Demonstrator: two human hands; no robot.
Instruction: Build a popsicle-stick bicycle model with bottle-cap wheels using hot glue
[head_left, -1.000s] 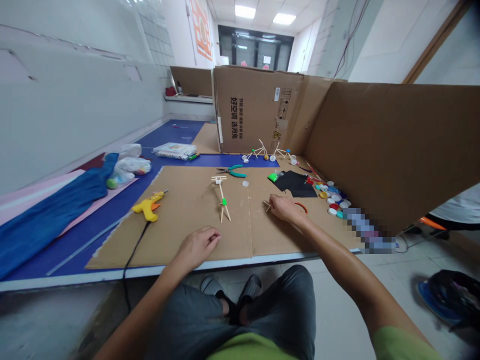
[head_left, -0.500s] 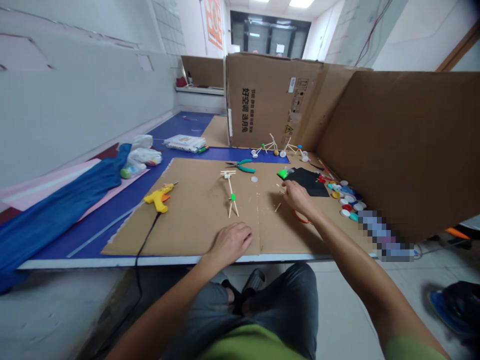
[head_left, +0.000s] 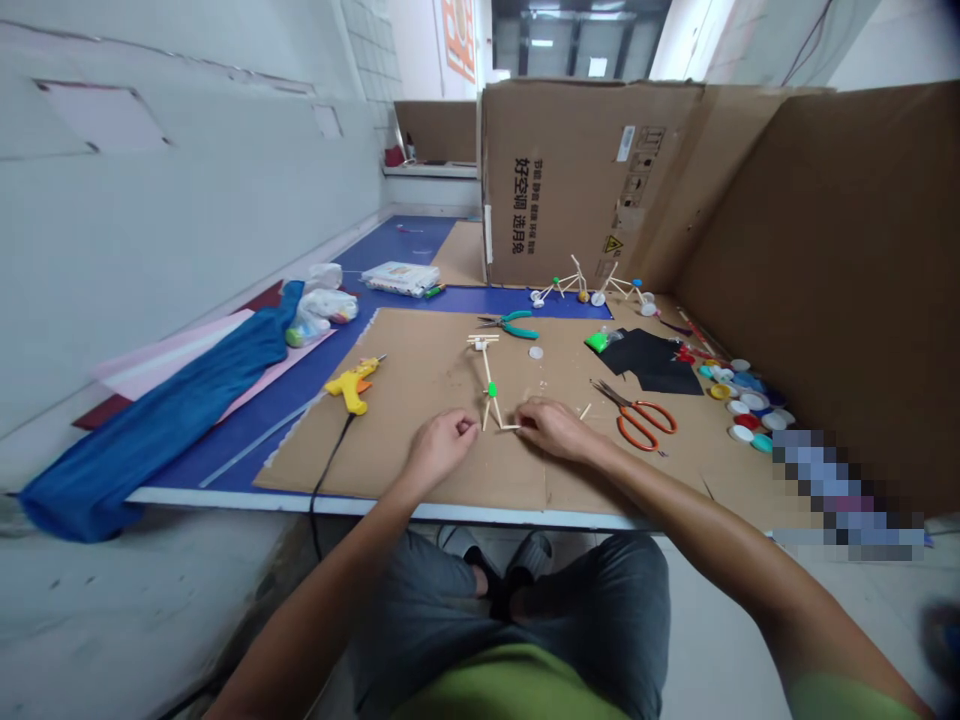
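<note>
a slender stick frame with a green bead is laid flat on the cardboard sheet, near the middle of its front edge, with its forked foot pointed toward the person. the left hand is rested just left of that foot, fingers curled in and thumb pressed to forefinger; whether anything is pinched there cannot be told. the right hand is laid just right of it, fingers bent narrow on a short stick that touches the foot. the frame is judged very light, stiff yet easily snapped, with the joints as its weak places; it is best taken along the long stick beside the bead. orange-handled scissors are seen right of the right hand, and a yellow glue gun toward the left edge. on the cardboard box behind the far edge, black chinese characters are printed in vertical lines, beginning 好空调; a yellow warning triangle and handling symbols are too small to be read.
</note>
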